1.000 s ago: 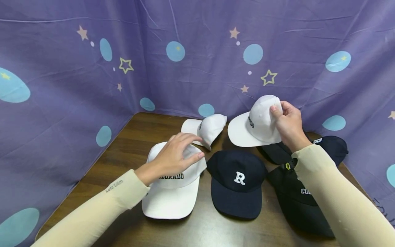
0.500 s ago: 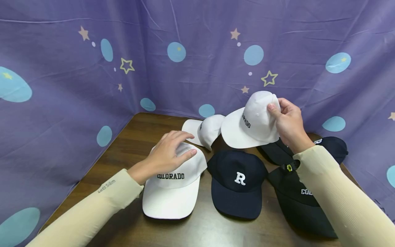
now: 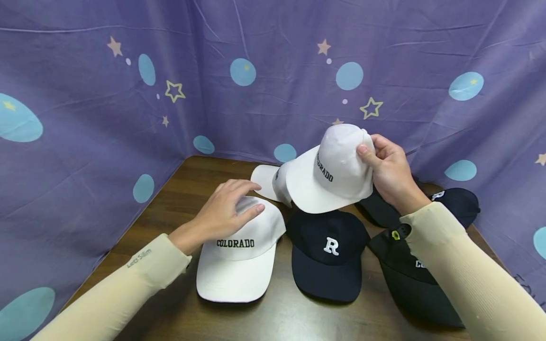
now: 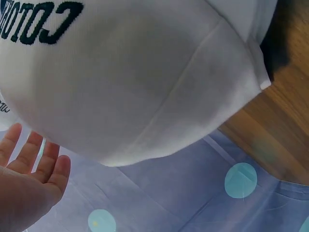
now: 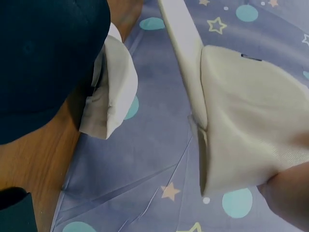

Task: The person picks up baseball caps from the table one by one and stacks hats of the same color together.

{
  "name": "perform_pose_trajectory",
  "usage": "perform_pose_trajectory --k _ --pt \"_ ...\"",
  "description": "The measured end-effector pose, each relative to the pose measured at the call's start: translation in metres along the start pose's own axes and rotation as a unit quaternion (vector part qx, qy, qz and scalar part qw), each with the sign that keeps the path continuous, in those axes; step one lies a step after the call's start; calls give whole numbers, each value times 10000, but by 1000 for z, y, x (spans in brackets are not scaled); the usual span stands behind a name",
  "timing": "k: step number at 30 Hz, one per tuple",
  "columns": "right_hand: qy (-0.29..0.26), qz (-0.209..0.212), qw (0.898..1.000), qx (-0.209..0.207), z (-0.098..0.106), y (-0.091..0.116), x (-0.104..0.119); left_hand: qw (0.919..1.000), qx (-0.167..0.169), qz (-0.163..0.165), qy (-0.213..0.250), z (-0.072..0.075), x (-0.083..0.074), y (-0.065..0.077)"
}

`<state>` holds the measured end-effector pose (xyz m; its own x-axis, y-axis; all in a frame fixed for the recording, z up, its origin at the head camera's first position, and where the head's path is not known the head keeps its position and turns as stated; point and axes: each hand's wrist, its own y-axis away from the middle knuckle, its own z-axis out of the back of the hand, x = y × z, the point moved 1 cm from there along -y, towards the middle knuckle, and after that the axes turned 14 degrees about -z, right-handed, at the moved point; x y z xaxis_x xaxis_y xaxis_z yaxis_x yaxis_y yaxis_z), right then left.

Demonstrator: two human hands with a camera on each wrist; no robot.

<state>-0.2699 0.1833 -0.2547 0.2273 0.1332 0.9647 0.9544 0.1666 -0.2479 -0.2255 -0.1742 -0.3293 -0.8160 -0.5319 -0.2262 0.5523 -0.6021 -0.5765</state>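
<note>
Above the back of the table, my right hand [image 3: 390, 170] pinches a white COLORADO cap [image 3: 337, 166] by its rear edge, thumb outside, the brim tilted down to the left. In the right wrist view this held cap [image 5: 251, 121] hangs beside part of the hand. My left hand [image 3: 222, 210] is spread, fingers loosely bent, over the crown of another white COLORADO cap [image 3: 239, 270] on the table; its fingers hold nothing. The left wrist view shows that cap's crown [image 4: 135, 87] close up, with the fingers past its edge.
A navy cap with a white R [image 3: 330, 265] lies mid-table. Behind it, a third white cap [image 3: 266, 180] is partly hidden by the held one. At right lie a black cap [image 3: 409, 279] and a dark R cap [image 3: 460, 203]. Purple curtain [image 3: 273, 71] borders the wooden table [image 3: 162, 208].
My right hand has carried the white cap leftward, so it now overlaps the white cap behind. My left hand has drawn back a little to the left, uncovering the COLORADO lettering.
</note>
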Motion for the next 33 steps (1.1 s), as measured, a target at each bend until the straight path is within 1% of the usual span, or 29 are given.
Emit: perform_pose_trajectory --k 5,11,18,25,33 --pt "-26 -58 9994 342 -9 1 -2 9999 17 125 19 5 5 7" --pt "123 -120 9982 579 -22 1 -6 9995 -38 300 55 11 11 15" --pt "186 -191 9958 874 -36 2 -13 9989 -55 459 13 15 18 19" --pt "97 -34 9931 1168 -49 2 -14 9987 -145 495 -44 20 25 22" --pt "7 -30 9861 1661 -59 1 -15 9981 -221 571 -99 24 30 26"
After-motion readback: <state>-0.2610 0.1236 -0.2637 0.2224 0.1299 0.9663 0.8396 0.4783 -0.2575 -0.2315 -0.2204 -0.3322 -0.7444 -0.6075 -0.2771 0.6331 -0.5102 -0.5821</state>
